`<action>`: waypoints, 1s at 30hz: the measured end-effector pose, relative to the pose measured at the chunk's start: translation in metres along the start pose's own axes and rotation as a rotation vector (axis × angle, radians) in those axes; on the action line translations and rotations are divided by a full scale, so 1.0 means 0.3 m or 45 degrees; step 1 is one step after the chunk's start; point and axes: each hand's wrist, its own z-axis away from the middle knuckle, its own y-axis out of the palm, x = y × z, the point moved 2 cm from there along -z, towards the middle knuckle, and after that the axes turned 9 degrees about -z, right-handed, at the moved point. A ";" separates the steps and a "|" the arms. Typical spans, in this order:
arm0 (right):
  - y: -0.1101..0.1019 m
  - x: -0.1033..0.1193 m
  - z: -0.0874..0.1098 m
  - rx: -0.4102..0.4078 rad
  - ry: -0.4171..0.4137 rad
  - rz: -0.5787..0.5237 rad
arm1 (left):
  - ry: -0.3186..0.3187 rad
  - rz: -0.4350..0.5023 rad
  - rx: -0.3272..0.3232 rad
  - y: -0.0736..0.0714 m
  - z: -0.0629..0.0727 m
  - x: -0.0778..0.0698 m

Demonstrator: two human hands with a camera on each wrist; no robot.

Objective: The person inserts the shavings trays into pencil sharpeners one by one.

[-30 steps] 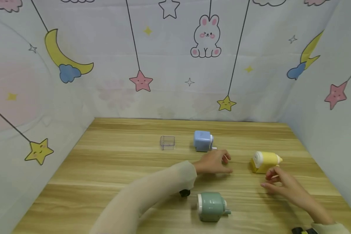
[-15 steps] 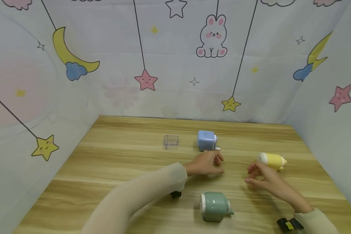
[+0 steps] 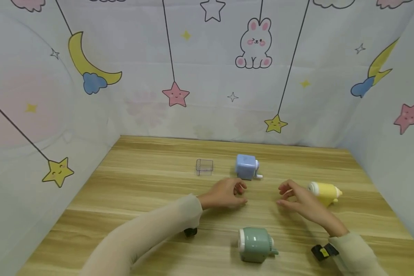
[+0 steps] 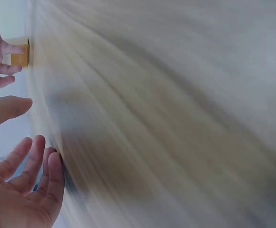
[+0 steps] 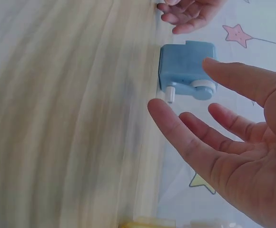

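My left hand [image 3: 224,193] hovers over the middle of the table, fingers loosely bent and holding nothing. Just behind it stands a blue crank pencil sharpener [image 3: 245,166] with a white handle. My right hand [image 3: 301,201] faces it across a gap, likewise holding nothing, thumb and fingers apart in the right wrist view. A yellow pencil-shaped sharpener [image 3: 326,190] stands right beside this hand, which partly hides its base. Nearer to me, between the two forearms, sits a green crank sharpener [image 3: 255,243] with its handle pointing right.
A small clear plastic box [image 3: 204,166] lies left of the blue sharpener. White cloth walls [image 3: 141,115] with printed stars, moons and a rabbit enclose the wooden table [image 3: 151,168] at the back and both sides.
Both hands have moved left: the right one from in front of the yellow sharpener to its left side, the left one to below the blue sharpener's left. The head view has shifted slightly.
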 end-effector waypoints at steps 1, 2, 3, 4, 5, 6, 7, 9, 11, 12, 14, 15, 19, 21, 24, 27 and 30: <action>0.003 0.000 -0.008 -0.005 0.010 -0.001 | -0.005 0.004 -0.005 -0.008 0.010 0.010; 0.006 0.000 -0.016 -0.007 0.014 0.001 | -0.011 -0.003 -0.011 -0.015 0.020 0.021; 0.009 -0.001 -0.024 -0.014 0.024 0.003 | -0.016 -0.012 -0.019 -0.023 0.030 0.032; 0.012 -0.002 -0.033 -0.021 0.032 0.007 | -0.021 -0.017 -0.027 -0.031 0.040 0.043; 0.015 -0.004 -0.043 -0.028 0.038 0.004 | -0.028 -0.023 -0.038 -0.040 0.050 0.054; 0.017 -0.005 -0.053 -0.034 0.040 0.001 | -0.032 -0.024 -0.051 -0.051 0.061 0.065; 0.020 -0.008 -0.064 -0.038 0.045 -0.006 | -0.039 -0.022 -0.066 -0.061 0.071 0.078; 0.027 -0.009 -0.087 -0.047 0.058 -0.017 | -0.057 -0.008 -0.093 -0.085 0.096 0.101; 0.034 -0.007 -0.110 -0.059 0.058 -0.032 | -0.068 0.010 -0.125 -0.110 0.122 0.124; 0.037 -0.006 -0.121 -0.067 0.060 -0.036 | -0.074 0.018 -0.142 -0.122 0.135 0.136; 0.044 -0.002 -0.142 -0.084 0.055 -0.036 | -0.091 0.017 -0.176 -0.142 0.161 0.159; 0.047 0.000 -0.151 -0.094 0.050 -0.039 | -0.097 0.009 -0.201 -0.153 0.173 0.169; 0.054 -0.002 -0.179 -0.120 0.044 -0.037 | -0.154 -0.015 -0.277 -0.183 0.211 0.204; 0.056 -0.004 -0.189 -0.125 0.047 -0.041 | -0.190 -0.014 -0.316 -0.193 0.225 0.222; 0.060 -0.010 -0.204 -0.126 0.041 -0.045 | -0.241 -0.004 -0.372 -0.204 0.237 0.249; 0.064 -0.016 -0.217 -0.130 0.037 -0.054 | -0.289 0.006 -0.402 -0.211 0.243 0.275; 0.071 -0.020 -0.228 -0.134 0.044 -0.076 | -0.323 0.013 -0.423 -0.218 0.246 0.294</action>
